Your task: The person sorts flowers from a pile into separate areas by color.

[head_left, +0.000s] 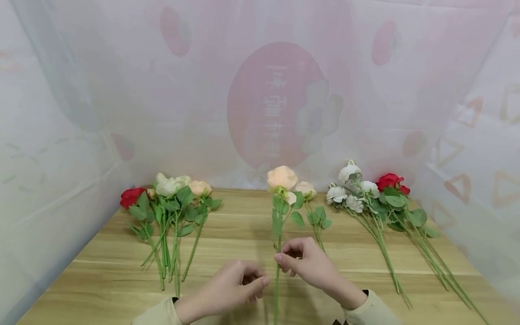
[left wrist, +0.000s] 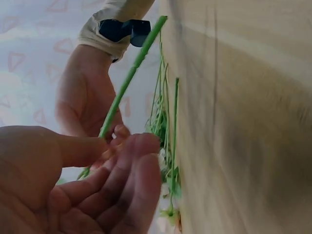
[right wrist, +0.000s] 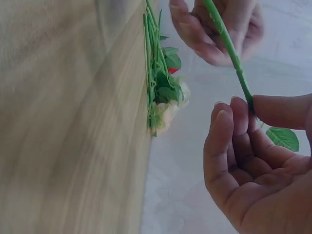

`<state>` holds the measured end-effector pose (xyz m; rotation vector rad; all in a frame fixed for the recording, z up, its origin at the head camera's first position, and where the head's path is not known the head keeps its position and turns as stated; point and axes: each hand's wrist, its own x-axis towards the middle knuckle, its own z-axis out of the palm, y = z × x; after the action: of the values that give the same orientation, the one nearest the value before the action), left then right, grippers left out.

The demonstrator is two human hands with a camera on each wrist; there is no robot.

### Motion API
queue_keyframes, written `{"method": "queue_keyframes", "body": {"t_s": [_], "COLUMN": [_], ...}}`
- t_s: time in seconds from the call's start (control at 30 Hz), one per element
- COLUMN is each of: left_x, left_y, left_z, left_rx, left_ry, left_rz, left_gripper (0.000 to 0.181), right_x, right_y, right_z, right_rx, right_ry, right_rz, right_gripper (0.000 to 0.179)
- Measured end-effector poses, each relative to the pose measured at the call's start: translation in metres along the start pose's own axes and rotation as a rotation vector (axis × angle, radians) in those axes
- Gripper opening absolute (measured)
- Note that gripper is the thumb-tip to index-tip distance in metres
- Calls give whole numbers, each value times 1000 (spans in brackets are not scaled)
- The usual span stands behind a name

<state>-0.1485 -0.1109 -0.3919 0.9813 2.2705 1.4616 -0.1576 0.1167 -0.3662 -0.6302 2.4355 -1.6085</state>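
Observation:
A peach rose with a green stem stands upright in front of me in the head view. My right hand pinches its stem between thumb and fingertips, below the leaves; the right wrist view shows the pinched stem close up. Just left of the stem, my left hand has loosely bent fingers and holds nothing. From the left wrist camera, the stem passes beyond the left thumb. Behind the right hand lies another peach rose, its stem partly covered.
On the left of the wooden table lie a red rose, cream flowers and a peach rose. White flowers and red roses lie on the right, stems toward me. A printed curtain encloses the table.

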Motion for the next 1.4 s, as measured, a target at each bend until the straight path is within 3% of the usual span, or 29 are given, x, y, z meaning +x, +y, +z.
{"method": "queue_keyframes", "body": {"t_s": [0.2,0.43,0.67,0.93,1.4], "left_x": [-2,-3,-3,-4,-5], "left_y": [1,3,3,2,3], "left_z": [-15,-23,-27,-25,-26], "left_rx": [86,100,130,130,159], "left_ry": [-7,-26,-37,-48,-63], "left_rz": [-91,-126,-122,-102,-100], "left_gripper": [22,23,24,24,32], "right_x": [13,29,48,62,70], "right_y": [5,13,24,37,52], "right_z": [-20,-56,-85,-93,-93], "right_rx": [-131,-234,-426,-586,-689], "right_ry": [87,194,193,184,148], "right_rz": [52,172,230,319,427], "right_gripper": [15,16,42,52,26]}}
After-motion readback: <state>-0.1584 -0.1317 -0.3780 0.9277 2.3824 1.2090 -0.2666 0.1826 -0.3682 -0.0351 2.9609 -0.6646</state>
